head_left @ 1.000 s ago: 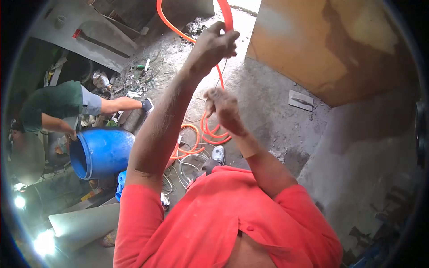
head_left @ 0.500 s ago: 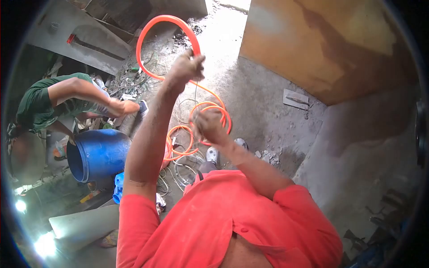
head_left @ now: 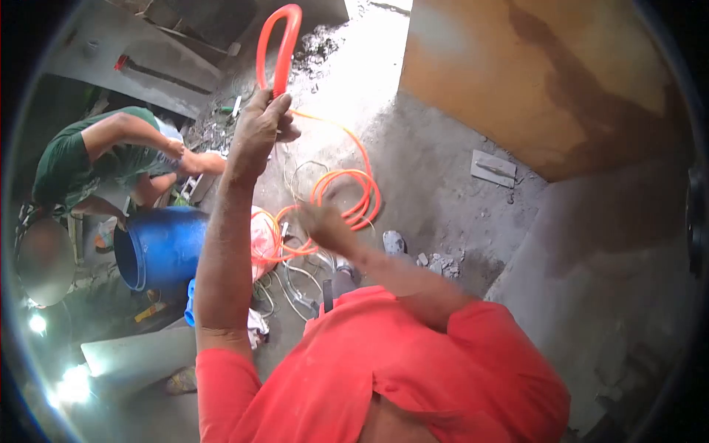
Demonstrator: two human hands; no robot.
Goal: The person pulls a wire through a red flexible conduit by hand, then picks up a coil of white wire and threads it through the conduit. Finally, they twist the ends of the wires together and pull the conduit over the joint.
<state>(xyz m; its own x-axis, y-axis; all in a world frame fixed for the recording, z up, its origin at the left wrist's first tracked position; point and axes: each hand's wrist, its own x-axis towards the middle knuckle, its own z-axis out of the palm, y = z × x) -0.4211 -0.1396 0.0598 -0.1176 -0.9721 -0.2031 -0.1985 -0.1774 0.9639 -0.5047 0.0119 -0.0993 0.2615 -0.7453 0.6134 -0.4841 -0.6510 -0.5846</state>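
Observation:
An orange flexible tube [head_left: 286, 52] makes a narrow upright loop above my left hand [head_left: 264, 125]. My left fingers are closed round the tube near its lower part. More of the orange tube lies in loose coils on the floor. A thin wire [head_left: 286, 171] runs down below my left hand. My right hand [head_left: 325, 225] is lower, in front of the coils, and smeared by motion. Its fingers cannot be made out, nor whether it holds the wire.
At left a co-worker in green [head_left: 66, 159] bends beside a blue barrel [head_left: 166, 247] on its side. A trowel [head_left: 493, 168] lies on the floor at right, near a brown board [head_left: 532, 81]. Rubble [head_left: 444, 264] and pale cables [head_left: 299, 277] lie near my feet.
My left hand has moved left with the tube, whose raised loop is now narrower. My right hand has dropped down and left. The co-worker has shifted slightly.

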